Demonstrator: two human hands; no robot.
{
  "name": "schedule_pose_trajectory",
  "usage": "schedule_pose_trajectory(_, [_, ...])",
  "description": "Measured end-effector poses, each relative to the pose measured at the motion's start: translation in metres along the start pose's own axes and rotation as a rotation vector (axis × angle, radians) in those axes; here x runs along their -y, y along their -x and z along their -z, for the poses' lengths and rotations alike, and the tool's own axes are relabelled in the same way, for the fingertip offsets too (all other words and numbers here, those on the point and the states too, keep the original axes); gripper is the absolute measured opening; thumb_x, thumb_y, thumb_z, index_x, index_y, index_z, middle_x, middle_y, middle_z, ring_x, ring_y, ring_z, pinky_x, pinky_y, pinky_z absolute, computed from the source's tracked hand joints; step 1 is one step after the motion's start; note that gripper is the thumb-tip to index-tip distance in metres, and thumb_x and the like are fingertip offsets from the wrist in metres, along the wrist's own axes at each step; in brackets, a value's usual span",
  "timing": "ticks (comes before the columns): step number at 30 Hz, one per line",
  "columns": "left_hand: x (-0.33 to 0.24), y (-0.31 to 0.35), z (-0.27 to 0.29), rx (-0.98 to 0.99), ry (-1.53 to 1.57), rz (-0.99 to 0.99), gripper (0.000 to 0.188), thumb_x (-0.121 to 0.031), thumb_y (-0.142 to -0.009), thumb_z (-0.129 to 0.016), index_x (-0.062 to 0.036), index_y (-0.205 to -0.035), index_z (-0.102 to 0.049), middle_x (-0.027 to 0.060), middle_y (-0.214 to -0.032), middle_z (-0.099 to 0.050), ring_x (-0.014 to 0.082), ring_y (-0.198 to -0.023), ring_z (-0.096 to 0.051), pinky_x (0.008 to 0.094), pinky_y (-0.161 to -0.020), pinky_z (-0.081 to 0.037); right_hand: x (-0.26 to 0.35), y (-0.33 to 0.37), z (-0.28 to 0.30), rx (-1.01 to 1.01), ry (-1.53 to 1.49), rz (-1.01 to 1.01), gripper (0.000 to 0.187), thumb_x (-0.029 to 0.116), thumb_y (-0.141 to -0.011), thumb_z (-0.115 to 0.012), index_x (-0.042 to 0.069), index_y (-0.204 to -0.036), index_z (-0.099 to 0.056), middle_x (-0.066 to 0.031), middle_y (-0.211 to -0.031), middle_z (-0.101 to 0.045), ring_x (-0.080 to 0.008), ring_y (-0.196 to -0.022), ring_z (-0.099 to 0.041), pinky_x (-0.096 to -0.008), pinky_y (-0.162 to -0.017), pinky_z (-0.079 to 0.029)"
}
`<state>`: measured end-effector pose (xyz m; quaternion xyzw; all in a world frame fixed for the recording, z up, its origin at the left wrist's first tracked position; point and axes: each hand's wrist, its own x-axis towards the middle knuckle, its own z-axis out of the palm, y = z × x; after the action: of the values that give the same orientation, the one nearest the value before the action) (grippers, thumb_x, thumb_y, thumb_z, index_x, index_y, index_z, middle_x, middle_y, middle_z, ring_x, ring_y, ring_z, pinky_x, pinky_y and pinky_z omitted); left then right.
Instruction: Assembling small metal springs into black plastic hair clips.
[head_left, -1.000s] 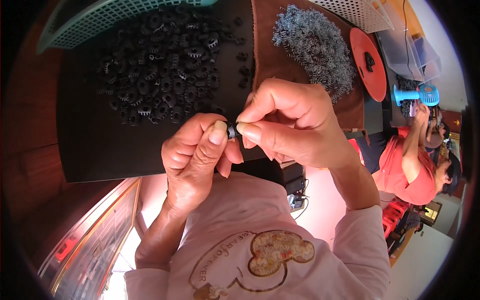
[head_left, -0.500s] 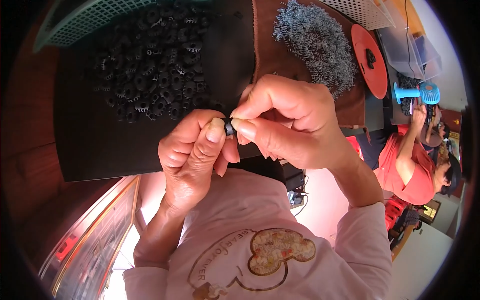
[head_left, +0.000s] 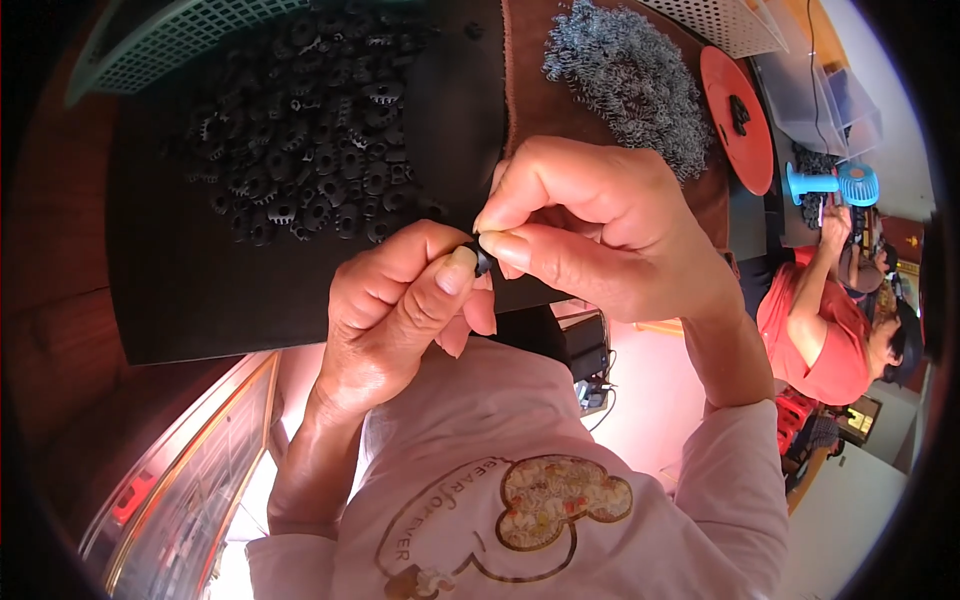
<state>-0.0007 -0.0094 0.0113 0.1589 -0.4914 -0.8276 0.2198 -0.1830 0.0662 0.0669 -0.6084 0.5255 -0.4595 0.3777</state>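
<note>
Between my hands, just in front of the table's near edge, is a small black part (head_left: 483, 263), mostly covered by fingers. My left hand (head_left: 395, 305) is closed, pinching it between thumb and forefinger. The thumb and forefinger of my right hand (head_left: 610, 225) are pressed together at the part's upper end; whatever else is in that pinch is hidden. A heap of black toothed gear-like parts (head_left: 310, 165) lies on the dark table beyond my left hand. Beyond my right hand, a pile of small metal springs (head_left: 635, 90) rests on a brown cloth (head_left: 530, 100).
A green perforated basket (head_left: 190, 45) stands at the far left, a white one (head_left: 725, 25) at the far right. A red plate (head_left: 715, 100) holds a few black pieces. Further right are a blue fan (head_left: 835, 185) and a seated person in a red shirt (head_left: 815, 330).
Both hands have shifted slightly right with the black part. It is tilted differently now, and less of it shows between my fingertips.
</note>
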Motion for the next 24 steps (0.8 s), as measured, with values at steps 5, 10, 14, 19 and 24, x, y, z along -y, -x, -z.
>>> schedule_pose_trajectory(5, [0.0021, 0.0004, 0.0022, 0.077, -0.09, -0.028, 0.031, -0.024, -0.102, -0.049, 0.0055, -0.1, -0.058, 0.0119, -0.077, -0.062, 0.0131, -0.058, -0.057, 0.0222, -0.047, -0.044, 0.0017, -0.0037, 0.0002, 0.064, -0.065, -0.018, 0.006, -0.005, -0.089, -0.052, -0.002, -0.085, -0.051, -0.0074, -0.069, -0.06, -0.0137, -0.064, -0.067, -0.026, -0.052, -0.045])
schedule_pose_trajectory(10, [0.0027, -0.0025, -0.0036, 0.044, -0.04, -0.036, 0.03, -0.023, -0.102, -0.049, 0.0041, -0.098, -0.06, 0.0093, -0.074, -0.063, 0.01, -0.055, -0.055, 0.0215, -0.049, -0.044, -0.0017, -0.0021, -0.0016, 0.015, -0.084, 0.001, 0.006, -0.004, -0.091, -0.053, -0.001, -0.086, -0.052, -0.0063, -0.07, -0.06, -0.0124, -0.063, -0.066, -0.025, -0.052, -0.045])
schedule_pose_trajectory(14, [0.0039, -0.0003, -0.0039, -0.019, 0.034, -0.063, 0.029, -0.023, -0.102, -0.05, 0.0033, -0.098, -0.061, 0.0072, -0.073, -0.064, 0.0074, -0.054, -0.053, 0.0212, -0.052, -0.044, -0.0024, -0.0041, -0.0048, -0.035, -0.229, -0.018, 0.004, -0.001, -0.093, -0.055, -0.002, -0.089, -0.053, -0.0048, -0.071, -0.06, -0.0112, -0.064, -0.065, -0.0249, -0.052, -0.045])
schedule_pose_trajectory(19, [0.0047, -0.0016, -0.0036, -0.027, 0.069, -0.081, 0.027, -0.023, -0.102, -0.05, 0.002, -0.098, -0.061, 0.0074, -0.074, -0.065, 0.0077, -0.056, -0.053, 0.0214, -0.054, -0.045, -0.0028, -0.0053, -0.0002, 0.003, -0.117, -0.121, 0.012, 0.005, -0.094, -0.058, -0.002, -0.085, -0.056, -0.0058, -0.07, -0.06, -0.0137, -0.061, -0.062, -0.0282, -0.054, -0.046])
schedule_pose_trajectory(24, [0.0036, -0.0044, -0.0039, 0.004, 0.075, -0.032, 0.024, -0.021, -0.101, -0.052, 0.0015, -0.1, -0.061, 0.0068, -0.078, -0.065, 0.0077, -0.059, -0.055, 0.0222, -0.057, -0.047, -0.0068, -0.0043, -0.001, -0.071, 0.363, 0.27, 0.018, 0.012, -0.086, -0.068, 0.0, -0.083, -0.055, -0.0112, -0.068, -0.055, -0.0266, -0.054, -0.056, -0.0316, -0.049, -0.045])
